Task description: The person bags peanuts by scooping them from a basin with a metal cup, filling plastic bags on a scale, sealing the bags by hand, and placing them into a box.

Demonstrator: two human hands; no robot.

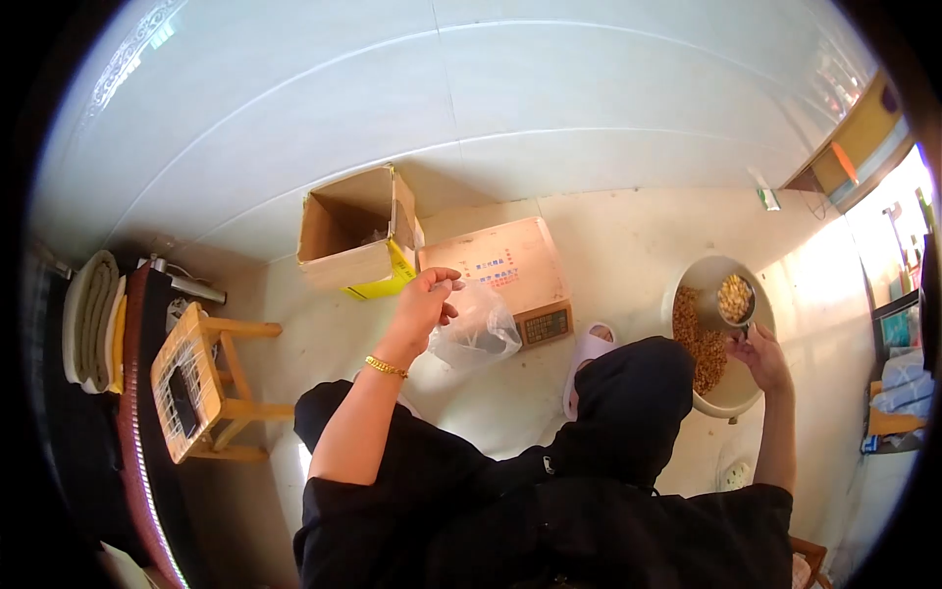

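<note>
My left hand point(424, 306) has its fingers closed on the top edge of a clear plastic bag point(479, 334). The bag hangs down in front of a flat cardboard box; whether anything is inside it I cannot tell. On the right, my right hand point(761, 359) grips a round metal scoop point(752, 312) by its handle side. Pale yellow kernels point(733, 296) fill the scoop, which is over a large cream basin point(734, 401). Reddish-brown kernels or nuts point(699, 344) lie along the basin's left side.
A tall open cardboard box point(343, 257) stands by the wall, beside the closed flat box point(510, 257). To the left is a wooden stool point(231, 407) with a black phone-like object point(183, 401) on its seat. A pink slipper point(587, 361) rests between box and basin.
</note>
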